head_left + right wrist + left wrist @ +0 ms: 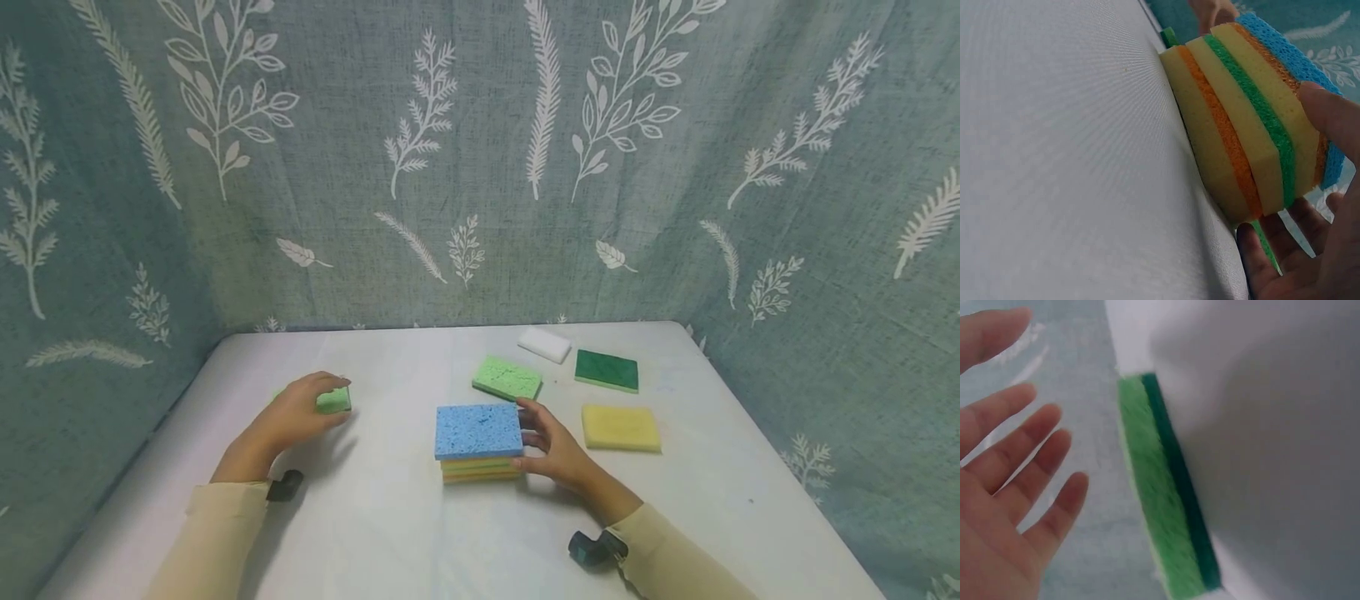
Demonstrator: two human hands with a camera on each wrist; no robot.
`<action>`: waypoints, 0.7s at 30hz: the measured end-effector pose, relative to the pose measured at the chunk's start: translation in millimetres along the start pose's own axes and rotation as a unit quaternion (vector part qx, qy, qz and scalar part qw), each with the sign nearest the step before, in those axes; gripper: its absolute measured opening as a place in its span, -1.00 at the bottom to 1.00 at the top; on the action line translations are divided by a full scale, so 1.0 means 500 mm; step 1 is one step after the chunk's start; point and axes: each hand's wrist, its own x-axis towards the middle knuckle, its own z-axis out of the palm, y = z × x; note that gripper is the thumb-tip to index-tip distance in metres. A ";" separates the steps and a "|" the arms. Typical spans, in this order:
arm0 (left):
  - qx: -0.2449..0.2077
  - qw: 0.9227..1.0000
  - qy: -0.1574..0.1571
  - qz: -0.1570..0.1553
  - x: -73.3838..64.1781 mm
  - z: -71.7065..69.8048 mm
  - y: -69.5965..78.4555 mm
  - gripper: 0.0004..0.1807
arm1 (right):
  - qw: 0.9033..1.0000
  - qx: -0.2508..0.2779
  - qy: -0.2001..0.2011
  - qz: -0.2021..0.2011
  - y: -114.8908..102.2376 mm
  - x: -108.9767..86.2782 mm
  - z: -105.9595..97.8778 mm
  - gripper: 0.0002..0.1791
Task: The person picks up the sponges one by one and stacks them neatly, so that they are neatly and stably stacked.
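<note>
A stack of sponges (480, 471) stands mid-table, with a blue sponge (478, 432) on top, set slightly askew. Yellow layers with orange and green scouring faces (1254, 106) show beneath it in the right wrist view. My right hand (553, 448) is at the stack's right end, thumb by the front corner and loosely bent fingers along the side and back corner. On the left, my left hand (306, 410) hovers around a green sponge (333, 401), which it partly hides. That hand's fingers are spread apart, beside the sponge with its dark green scouring face (1182, 481) in the left wrist view.
Behind the stack lies a light green sponge (507, 377), with a white block (544, 343) further back. A dark green-faced sponge (607, 370) and a yellow sponge (621, 428) lie at the right. Patterned cloth (480, 167) hangs around the white table (375, 533).
</note>
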 end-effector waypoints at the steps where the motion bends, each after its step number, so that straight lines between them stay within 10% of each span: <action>1: 0.001 1.000 -0.001 -0.009 -0.003 -0.002 -0.005 -0.43 | 1.000 -0.002 0.000 0.001 0.001 0.000 0.000 -0.06; 21: 0.025 0.988 -0.050 -0.142 -0.005 -0.010 -0.108 -0.05 | 1.000 -0.008 0.002 -0.020 -0.009 -0.001 0.003 -0.12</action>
